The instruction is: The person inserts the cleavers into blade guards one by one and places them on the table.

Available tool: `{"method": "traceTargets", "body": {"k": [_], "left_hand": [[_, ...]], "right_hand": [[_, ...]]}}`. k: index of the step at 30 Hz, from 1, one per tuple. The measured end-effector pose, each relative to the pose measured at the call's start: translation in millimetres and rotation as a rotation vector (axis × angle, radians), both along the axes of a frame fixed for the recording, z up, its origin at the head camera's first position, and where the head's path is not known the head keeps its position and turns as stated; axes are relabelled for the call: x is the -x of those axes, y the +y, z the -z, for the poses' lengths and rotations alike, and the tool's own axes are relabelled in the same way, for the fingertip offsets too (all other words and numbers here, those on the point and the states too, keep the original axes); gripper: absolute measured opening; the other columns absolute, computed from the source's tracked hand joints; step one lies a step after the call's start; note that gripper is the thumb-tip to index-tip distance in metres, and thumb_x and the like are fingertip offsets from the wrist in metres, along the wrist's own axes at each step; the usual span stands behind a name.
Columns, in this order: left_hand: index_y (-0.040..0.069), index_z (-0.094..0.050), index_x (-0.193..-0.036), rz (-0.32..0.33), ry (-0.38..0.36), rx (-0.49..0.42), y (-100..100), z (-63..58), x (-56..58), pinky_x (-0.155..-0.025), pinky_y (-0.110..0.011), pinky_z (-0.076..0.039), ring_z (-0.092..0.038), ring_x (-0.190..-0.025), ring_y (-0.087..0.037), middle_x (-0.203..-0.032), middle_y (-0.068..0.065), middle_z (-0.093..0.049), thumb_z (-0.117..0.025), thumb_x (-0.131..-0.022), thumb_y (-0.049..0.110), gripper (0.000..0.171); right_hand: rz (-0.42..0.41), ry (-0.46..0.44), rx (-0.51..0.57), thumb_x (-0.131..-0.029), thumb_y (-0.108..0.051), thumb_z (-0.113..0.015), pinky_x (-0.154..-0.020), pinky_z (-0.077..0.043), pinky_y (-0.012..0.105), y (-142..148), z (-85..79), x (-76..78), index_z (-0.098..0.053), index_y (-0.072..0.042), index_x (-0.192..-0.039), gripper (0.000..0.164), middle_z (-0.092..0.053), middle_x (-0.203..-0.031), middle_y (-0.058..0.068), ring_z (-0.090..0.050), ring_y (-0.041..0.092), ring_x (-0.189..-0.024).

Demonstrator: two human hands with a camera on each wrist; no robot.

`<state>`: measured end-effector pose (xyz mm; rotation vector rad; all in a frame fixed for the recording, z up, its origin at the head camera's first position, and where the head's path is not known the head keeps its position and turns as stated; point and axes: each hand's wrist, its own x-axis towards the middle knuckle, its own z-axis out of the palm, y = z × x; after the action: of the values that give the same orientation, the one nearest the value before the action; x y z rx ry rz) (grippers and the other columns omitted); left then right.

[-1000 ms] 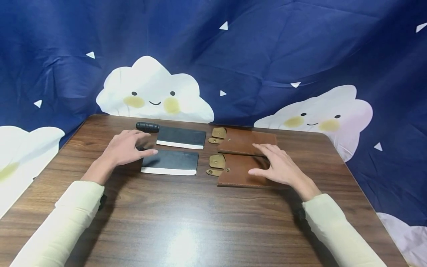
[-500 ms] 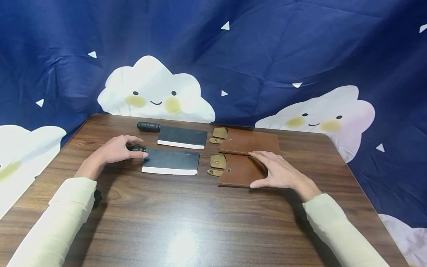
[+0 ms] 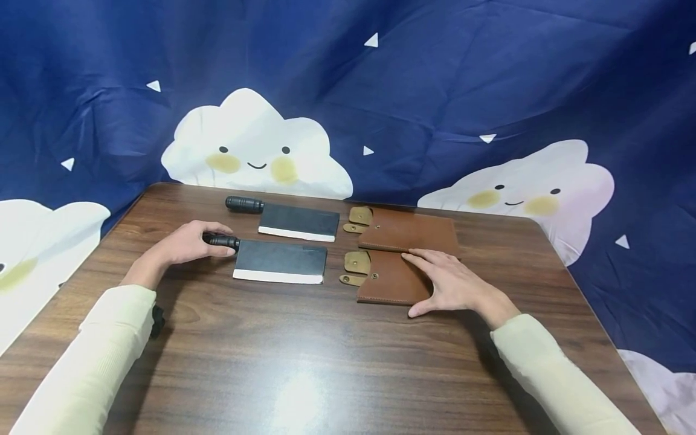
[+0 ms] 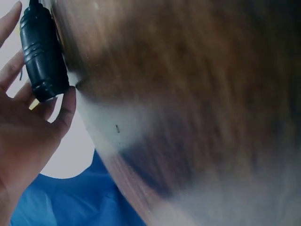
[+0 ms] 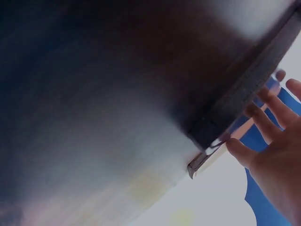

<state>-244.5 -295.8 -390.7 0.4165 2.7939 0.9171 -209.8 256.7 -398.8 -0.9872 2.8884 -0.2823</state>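
Observation:
Two black-bladed cleavers lie flat on the table, one behind the other, edges toward the front. My left hand (image 3: 187, 244) is at the black handle (image 4: 43, 54) of the near cleaver (image 3: 281, 260), thumb on the front side and fingers on the back side. The far cleaver (image 3: 300, 222) lies untouched. To the right lie two brown leather sheaths with tan snap straps. My right hand (image 3: 454, 281) spans the right part of the near sheath (image 3: 391, 281), fingertips at its back edge and thumb at its front edge. The far sheath (image 3: 415, 228) lies just behind.
The wooden table (image 3: 261, 350) has rounded back corners. Behind it hangs a blue curtain (image 3: 413, 72) with white smiling clouds and small triangles. The sheath straps point left toward the cleaver blades.
My left hand has come left and down from over the near cleaver to its handle. My right hand has lowered, its thumb moving to the near sheath's front edge. Cleavers and sheaths lie as before.

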Motion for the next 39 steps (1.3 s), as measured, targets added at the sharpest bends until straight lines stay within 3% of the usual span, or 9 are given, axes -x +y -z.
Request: {"method": "traceTargets", "body": {"k": [9, 16, 25, 39], "left_hand": [[0.004, -0.069, -0.124, 0.017, -0.039, -0.08, -3.7, 7.3, 6.0, -0.092, -0.039, -0.042, -0.059, -0.101, -0.026, -0.113, -0.011, -0.071, -0.084, -0.085, 0.03, 0.049], [0.002, -0.072, -0.119, 0.014, -0.03, -0.079, -5.0, 6.9, 8.6, -0.089, -0.033, -0.042, -0.058, -0.097, -0.023, -0.11, -0.012, -0.072, -0.083, -0.086, 0.024, 0.041], [-0.001, -0.072, -0.116, 0.056, -0.02, -0.102, -5.2, 5.9, 7.1, -0.085, -0.027, -0.043, -0.06, -0.095, -0.022, -0.108, -0.012, -0.072, -0.083, -0.086, 0.02, 0.038], [0.001, -0.071, -0.116, 0.006, -0.064, -0.194, -8.2, 7.0, 4.0, -0.083, -0.025, -0.041, -0.056, -0.095, -0.022, -0.105, -0.01, -0.07, -0.081, -0.089, 0.022, 0.036]], "right_hand": [[0.002, 0.02, -0.039, -0.062, -0.085, -0.073, -0.109, -0.029, 0.065, -1.8, 1.9, 0.8, -0.036, -0.012, -0.157, 0.125, -0.037, -0.159, 0.013, -0.035, 0.035, -0.144], [0.009, -0.016, 0.01, -0.065, -0.076, -0.08, -0.111, -0.031, 0.06, -3.0, 0.4, 1.9, -0.036, -0.011, -0.157, 0.121, -0.04, -0.156, 0.013, -0.038, 0.034, -0.141], [0.007, 0.014, 0.068, -0.06, -0.068, -0.086, -0.104, -0.041, 0.054, -2.0, 1.1, 4.2, -0.046, -0.006, -0.149, 0.116, -0.047, -0.145, 0.011, -0.043, 0.032, -0.132], [-0.012, 0.041, 0.175, -0.061, -0.065, -0.088, -0.105, -0.037, 0.052, 3.6, -1.4, 8.0, -0.051, -0.009, -0.141, 0.105, -0.051, -0.138, 0.008, -0.045, 0.029, -0.128]]}}
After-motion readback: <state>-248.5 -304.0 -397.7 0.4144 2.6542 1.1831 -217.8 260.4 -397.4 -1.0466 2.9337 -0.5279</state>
